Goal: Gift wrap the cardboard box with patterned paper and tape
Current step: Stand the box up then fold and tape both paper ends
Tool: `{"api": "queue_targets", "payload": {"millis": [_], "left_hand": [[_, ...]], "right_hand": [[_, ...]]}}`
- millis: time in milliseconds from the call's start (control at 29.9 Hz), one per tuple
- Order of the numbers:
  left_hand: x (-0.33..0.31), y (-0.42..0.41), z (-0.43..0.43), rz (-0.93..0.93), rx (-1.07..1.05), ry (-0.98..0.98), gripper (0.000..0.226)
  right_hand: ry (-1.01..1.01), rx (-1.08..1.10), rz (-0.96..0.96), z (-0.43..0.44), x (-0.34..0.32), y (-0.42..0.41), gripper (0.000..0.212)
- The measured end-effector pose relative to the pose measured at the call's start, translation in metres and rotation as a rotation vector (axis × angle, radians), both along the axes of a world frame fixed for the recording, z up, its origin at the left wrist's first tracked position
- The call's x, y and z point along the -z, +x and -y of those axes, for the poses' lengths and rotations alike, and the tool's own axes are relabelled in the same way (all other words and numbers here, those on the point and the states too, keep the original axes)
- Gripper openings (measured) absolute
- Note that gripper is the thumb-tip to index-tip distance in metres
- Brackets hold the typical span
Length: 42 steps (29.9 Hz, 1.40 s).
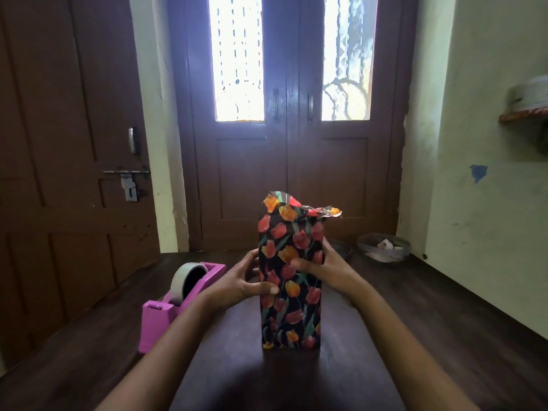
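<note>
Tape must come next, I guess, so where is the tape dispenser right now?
In the head view, the pink tape dispenser stands at the left, just beside the left hand holding the wrapped box.

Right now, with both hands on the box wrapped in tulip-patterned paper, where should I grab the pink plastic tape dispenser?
Probably grip the pink plastic tape dispenser across its long sides at the near cutter end, from above, with the left hand; the grey tape roll fills the middle.
</note>
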<state>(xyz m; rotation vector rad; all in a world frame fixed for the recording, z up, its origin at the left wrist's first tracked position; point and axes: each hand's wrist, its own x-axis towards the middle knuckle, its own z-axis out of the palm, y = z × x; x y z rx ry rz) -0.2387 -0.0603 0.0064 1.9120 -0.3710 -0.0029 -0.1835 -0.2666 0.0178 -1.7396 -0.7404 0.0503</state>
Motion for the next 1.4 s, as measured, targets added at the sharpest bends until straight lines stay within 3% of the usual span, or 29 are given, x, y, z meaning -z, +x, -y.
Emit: {"api": "queue_targets", "payload": {"millis": [67,134,201,334,435,535,602,702,769,836,970,1103,1204,1404], "left_hand": [[-0.01,-0.005,-0.004,-0.029,0.024,0.084,0.073],[-0.028,-0.012,-0.012,-0.039,0.036,0.137,0.078],[-0.05,-0.017,-0.018,0.073,0.012,0.112,0.087],[-0.096,-0.018,-0.001,0.381,-0.108,0.053,0.04],[-0.125,-0.016,0.02,0.444,-0.094,0.234,0.024],[-0.137,-0.005,0.022,0.592,-0.251,0.384,0.013],[-0.134,-0.002,0.024,0.648,-0.349,0.294,0.011],[-0.118,-0.002,0.034,0.511,-0.448,0.0,0.014],[-0.118,-0.004,0.038,0.503,-0.532,-0.021,0.021],[-0.13,-0.006,0.041,0.614,-0.571,0.109,0.02],[-0.15,-0.011,0.061,0.67,-0.375,0.524,0.035],[-0.147,-0.016,0.071,0.907,-0.312,0.776,0.015],[-0.147,-0.021,0.059,0.928,-0.396,1.012,0.015],[-0.142,-0.027,0.044,0.855,-0.45,1.034,0.012]], "right_hand": [[0.074,0.016,-0.043,-0.001,0.006,0.001,0.103],[0.103,0.005,-0.069,-0.001,0.006,0.001,0.096],[0.107,-0.012,-0.089,0.0,0.005,0.003,0.093],[0.11,-0.009,-0.085,-0.001,0.008,0.006,0.093],[0.105,-0.017,-0.091,0.001,0.009,0.009,0.094],[0.099,-0.014,-0.097,0.001,0.008,0.01,0.094],[0.124,-0.036,-0.11,-0.001,0.009,0.01,0.09],[0.139,-0.062,-0.112,-0.008,0.01,0.006,0.082],[0.146,-0.058,-0.11,-0.009,0.01,0.005,0.075],[0.16,-0.048,-0.11,-0.009,0.012,0.005,0.073],[0.169,-0.032,-0.1,-0.01,0.012,-0.001,0.075],[0.188,-0.004,-0.098,-0.008,0.013,-0.006,0.084],[0.186,-0.006,-0.103,-0.006,0.012,-0.007,0.081],[0.163,0.002,-0.098,-0.011,0.012,-0.01,0.083]]}}
